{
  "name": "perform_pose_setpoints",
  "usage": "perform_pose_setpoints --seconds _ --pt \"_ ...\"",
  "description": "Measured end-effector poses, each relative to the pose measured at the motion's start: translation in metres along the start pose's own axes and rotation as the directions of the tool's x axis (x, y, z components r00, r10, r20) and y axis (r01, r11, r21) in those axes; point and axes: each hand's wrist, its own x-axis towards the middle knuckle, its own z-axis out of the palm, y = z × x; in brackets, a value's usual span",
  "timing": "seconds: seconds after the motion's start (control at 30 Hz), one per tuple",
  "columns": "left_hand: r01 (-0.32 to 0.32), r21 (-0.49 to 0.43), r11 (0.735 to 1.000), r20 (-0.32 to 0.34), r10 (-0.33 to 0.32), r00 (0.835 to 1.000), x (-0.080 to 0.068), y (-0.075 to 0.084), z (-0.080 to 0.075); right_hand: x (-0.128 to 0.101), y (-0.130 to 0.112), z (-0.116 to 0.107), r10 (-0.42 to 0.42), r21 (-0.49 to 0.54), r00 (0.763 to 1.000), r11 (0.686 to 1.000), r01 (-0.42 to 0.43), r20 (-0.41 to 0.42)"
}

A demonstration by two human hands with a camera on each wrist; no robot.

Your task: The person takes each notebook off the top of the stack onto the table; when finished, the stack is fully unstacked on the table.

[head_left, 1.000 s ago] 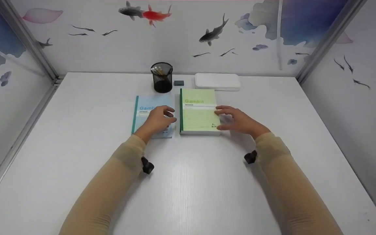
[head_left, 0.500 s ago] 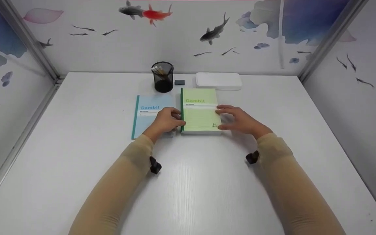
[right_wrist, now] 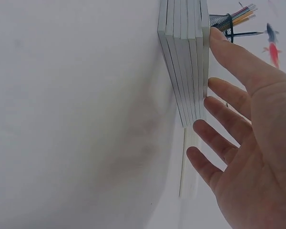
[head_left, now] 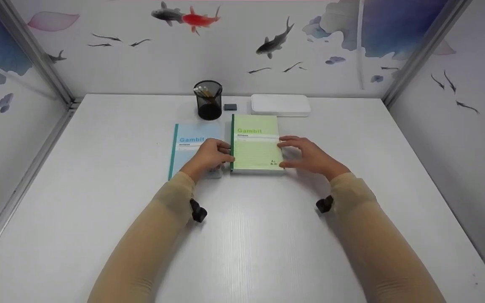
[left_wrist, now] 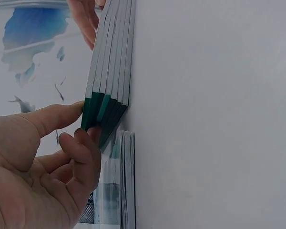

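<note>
A stack of several notebooks with a light green "Gambit" cover on top (head_left: 256,145) lies on the white table, green spines to the left. In the left wrist view their spines (left_wrist: 105,107) stand slightly staggered. My left hand (head_left: 209,156) touches the spine side with thumb and bent fingers, reaching over the blue notebooks (head_left: 185,153), which it partly covers. My right hand (head_left: 307,155) rests its spread fingertips against the stack's right edge. In the right wrist view the page edges (right_wrist: 186,62) fan unevenly, and the right fingers (right_wrist: 229,114) are only loosely bent.
Behind the notebooks stand a black mesh cup (head_left: 209,101) with pencils, a small dark eraser (head_left: 230,107) and a white case (head_left: 280,105). Printed wall panels (head_left: 234,50) enclose the table (head_left: 242,244) at the back and sides.
My left hand has moved right, from above the blue notebooks to the green stack's spine, uncovering more of the blue cover. The right hand stays at the stack's right edge.
</note>
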Motion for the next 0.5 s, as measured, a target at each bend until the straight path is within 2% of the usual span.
perform_pose_setpoints --seconds 0.13,0.27,0.5 --pt "-0.001 -0.035 0.999 -0.004 0.001 1.000 0.002 -0.004 -0.006 0.001 0.001 0.002 -0.002 0.017 1.000 1.000 0.001 0.002" --pt "-0.004 -0.113 0.994 0.000 0.004 1.000 0.003 -0.011 -0.013 0.002 0.003 0.003 0.008 0.000 1.000 1.000 -0.008 0.017" --pt "0.024 -0.279 0.960 0.043 -0.012 0.999 0.002 -0.019 -0.018 0.003 -0.001 0.000 -0.002 -0.034 0.999 0.999 0.004 0.042"
